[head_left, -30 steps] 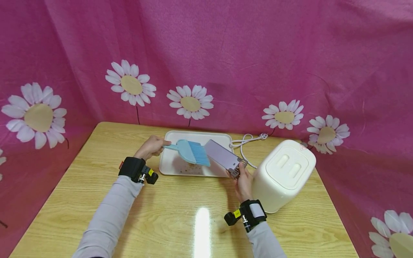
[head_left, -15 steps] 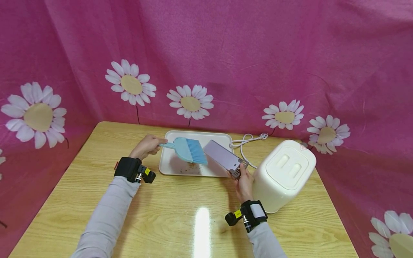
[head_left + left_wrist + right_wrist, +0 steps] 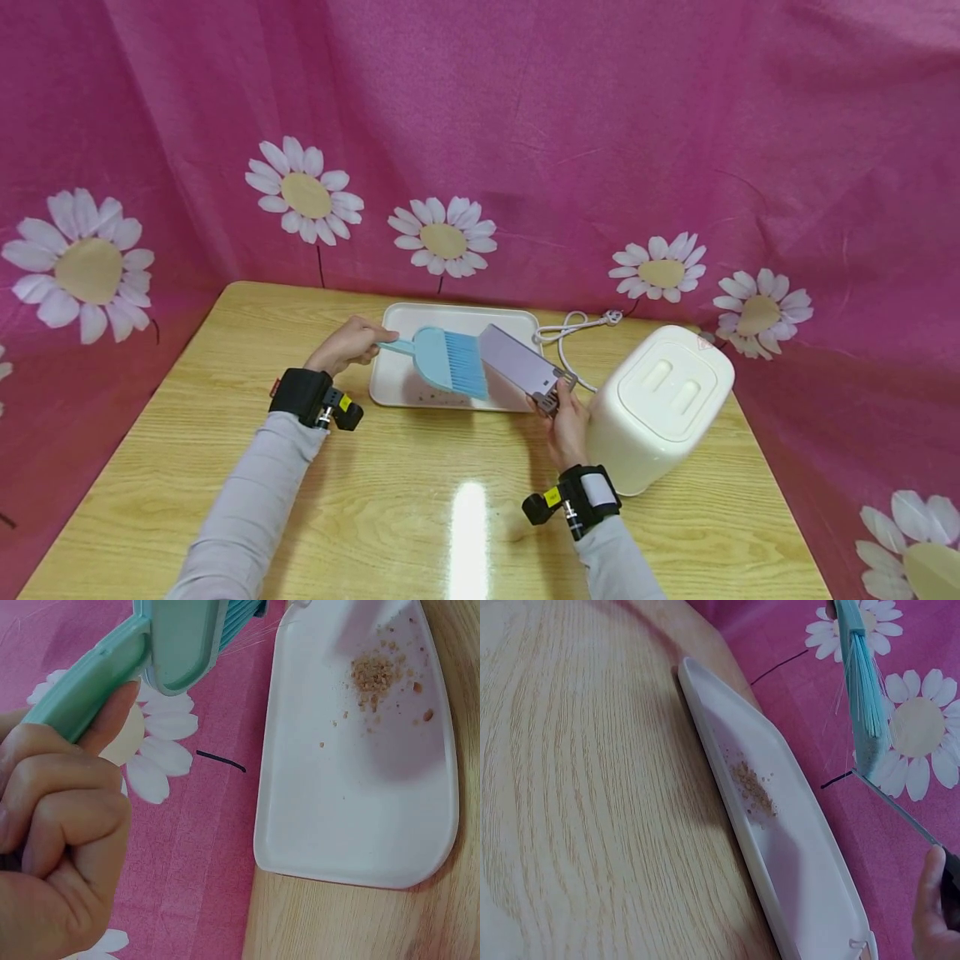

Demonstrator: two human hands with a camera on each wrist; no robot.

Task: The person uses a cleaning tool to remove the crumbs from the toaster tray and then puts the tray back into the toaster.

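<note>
My left hand grips the handle of a light blue brush, its fingers curled round it in the left wrist view. The bristles meet the far end of a thin, flat crumb tray. My right hand pinches that tray by its dark slotted end, thumb on top, and holds it tilted. Both are raised over a white rectangular tray. On the white tray lies a small heap of brown crumbs, with loose bits scattered round it.
A cream toaster with a cover on top stands right beside my right hand. Its white cord and plug lie behind the crumb tray. A pink flowered curtain hangs along the back edge of the wooden table.
The brush drew back slightly to the left, then came right again, with its bristles now against the crumb tray's end. The right hand and crumb tray have hardly moved.
</note>
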